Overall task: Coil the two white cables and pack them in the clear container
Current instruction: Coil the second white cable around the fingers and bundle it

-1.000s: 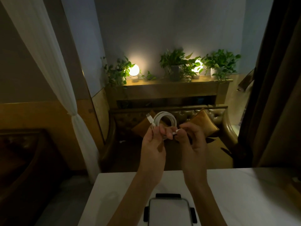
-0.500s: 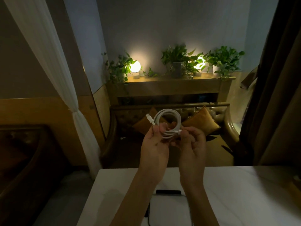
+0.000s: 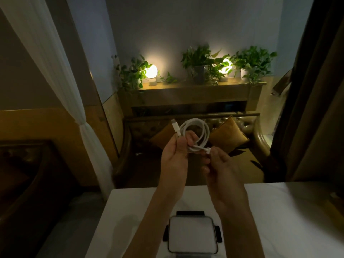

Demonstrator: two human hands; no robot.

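A white cable [image 3: 202,127] wound into a small round coil is held up in the air above the table's far edge. My left hand [image 3: 176,155] grips the coil at its lower left, and one plug sticks up past the thumb. My right hand [image 3: 221,164] pinches the cable's other plug end at the coil's bottom right. The clear container [image 3: 192,234], square with black side clips, stands on the white table near the bottom edge, between my forearms. I see only one cable.
The white table [image 3: 288,220] fills the lower frame. A dark object [image 3: 335,203] lies at its right edge. Beyond the table stand a leather sofa with orange cushions [image 3: 228,138], a shelf with plants and lamps, and curtains on both sides.
The right hand has drawn the plug end out to the right of the coil. Both hands sit slightly higher and the container shows more fully.
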